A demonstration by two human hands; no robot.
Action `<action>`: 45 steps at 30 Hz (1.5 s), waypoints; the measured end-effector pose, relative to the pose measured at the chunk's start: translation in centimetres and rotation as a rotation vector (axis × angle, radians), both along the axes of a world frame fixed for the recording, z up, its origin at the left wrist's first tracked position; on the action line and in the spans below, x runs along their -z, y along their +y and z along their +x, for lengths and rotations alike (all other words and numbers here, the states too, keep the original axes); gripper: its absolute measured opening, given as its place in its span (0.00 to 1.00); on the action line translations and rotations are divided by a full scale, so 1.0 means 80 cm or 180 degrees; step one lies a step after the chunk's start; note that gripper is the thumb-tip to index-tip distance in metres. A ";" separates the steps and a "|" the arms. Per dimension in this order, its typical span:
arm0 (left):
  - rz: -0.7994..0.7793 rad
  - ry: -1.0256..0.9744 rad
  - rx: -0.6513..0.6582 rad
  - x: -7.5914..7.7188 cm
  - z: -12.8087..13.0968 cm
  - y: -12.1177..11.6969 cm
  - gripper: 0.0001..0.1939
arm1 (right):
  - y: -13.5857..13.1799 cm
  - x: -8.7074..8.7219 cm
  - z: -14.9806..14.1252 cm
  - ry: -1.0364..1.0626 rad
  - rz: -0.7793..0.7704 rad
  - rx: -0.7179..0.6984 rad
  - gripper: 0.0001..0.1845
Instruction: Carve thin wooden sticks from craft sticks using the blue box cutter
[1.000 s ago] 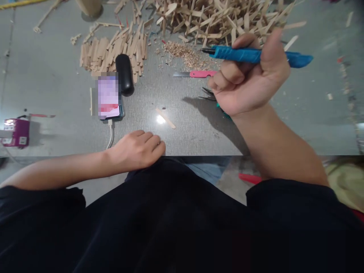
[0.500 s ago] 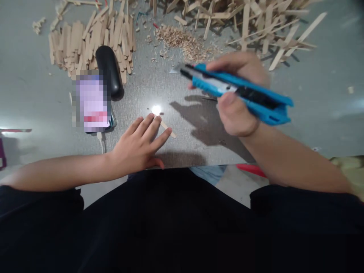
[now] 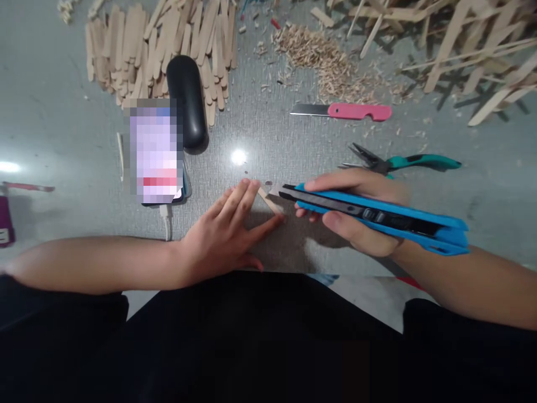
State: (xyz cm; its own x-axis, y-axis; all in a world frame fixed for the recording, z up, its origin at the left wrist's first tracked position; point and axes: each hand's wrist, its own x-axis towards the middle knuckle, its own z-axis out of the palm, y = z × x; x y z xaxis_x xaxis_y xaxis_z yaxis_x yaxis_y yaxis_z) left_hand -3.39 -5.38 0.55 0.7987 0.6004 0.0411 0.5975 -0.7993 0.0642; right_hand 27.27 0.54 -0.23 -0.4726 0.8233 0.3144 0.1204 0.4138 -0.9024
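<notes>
My left hand (image 3: 229,232) lies flat near the table's front edge, fingers spread. Its fingertips press on both ends of a small wooden craft stick (image 3: 271,201), which slants on the table. My right hand (image 3: 356,210) is wrapped round a blue utility knife (image 3: 386,218) with a black nose. The knife's short blade points left, at the stick's side; whether it touches the wood I cannot tell. Beyond my right hand lie pliers (image 3: 419,162) with teal and black handles, partly hidden by the hand, and a pink-handled knife (image 3: 358,111) with its blade out.
Many craft sticks (image 3: 126,45) lie piled at the back left, beside a black case (image 3: 187,103). A phone (image 3: 155,151) with a white cable (image 3: 166,224) lies in front. Wood shavings (image 3: 323,61) and a loose stick structure (image 3: 457,45) fill the back right.
My left hand has opened from a loose fist and moved onto the craft stick. My right hand has lowered the utility knife from the upper right down to the stick.
</notes>
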 end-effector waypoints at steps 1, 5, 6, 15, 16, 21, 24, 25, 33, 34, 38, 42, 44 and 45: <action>-0.0009 -0.0009 -0.0038 0.000 0.000 -0.001 0.69 | 0.003 -0.001 0.000 0.0055 0.0046 -0.0163 0.17; -0.0154 -0.0046 -0.0155 0.004 0.001 -0.003 0.73 | 0.010 -0.007 -0.008 -0.0089 0.0319 -0.0178 0.09; -0.0206 -0.0058 -0.0175 0.005 0.001 -0.002 0.74 | 0.009 -0.009 -0.011 -0.0181 0.0376 -0.0127 0.10; -0.0448 0.0090 -0.0143 -0.005 0.003 0.003 0.71 | -0.005 -0.018 -0.014 -0.0843 0.0645 0.0061 0.15; -0.0485 0.0086 -0.0146 -0.005 0.003 0.003 0.71 | -0.004 -0.018 -0.014 -0.0847 0.0719 0.0017 0.15; -0.0521 -0.0045 -0.0173 -0.002 0.003 0.001 0.71 | 0.005 -0.013 -0.021 -0.0900 0.1156 -0.0121 0.16; -0.0533 -0.0108 -0.0213 0.002 0.004 0.000 0.71 | 0.007 -0.010 -0.024 -0.0887 0.1279 -0.0083 0.11; -0.0528 -0.0136 -0.0224 0.003 0.004 -0.001 0.71 | 0.007 -0.009 -0.025 -0.0888 0.1299 -0.0089 0.11; -0.0288 -0.0192 -0.0257 0.012 0.007 -0.005 0.71 | 0.002 -0.009 -0.029 -0.0912 0.1058 -0.0027 0.10; -0.0288 -0.0188 -0.0260 0.012 0.007 -0.005 0.71 | 0.002 -0.009 -0.029 -0.0929 0.1040 -0.0014 0.10; -0.0309 -0.0202 -0.0244 0.014 0.006 -0.004 0.72 | 0.000 -0.008 -0.030 -0.0910 0.1128 -0.0052 0.11; -0.0398 -0.0220 -0.0255 0.014 0.005 -0.003 0.66 | -0.001 -0.006 -0.032 -0.0929 0.1197 -0.0056 0.12; -0.0421 -0.0237 -0.0252 0.014 0.005 -0.003 0.66 | -0.001 -0.005 -0.033 -0.0942 0.1254 -0.0050 0.12; -0.0429 -0.0239 -0.0244 0.014 0.006 -0.003 0.67 | -0.001 -0.005 -0.033 -0.0946 0.1265 -0.0066 0.12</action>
State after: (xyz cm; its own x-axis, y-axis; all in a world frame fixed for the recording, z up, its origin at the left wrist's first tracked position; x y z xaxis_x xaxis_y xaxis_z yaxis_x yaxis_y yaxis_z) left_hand -2.95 -5.62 -0.53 0.7480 0.6636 0.0140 0.6460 -0.7326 0.2145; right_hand 24.64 0.46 0.16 -0.6045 0.6565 0.4512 0.3367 0.7239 -0.6022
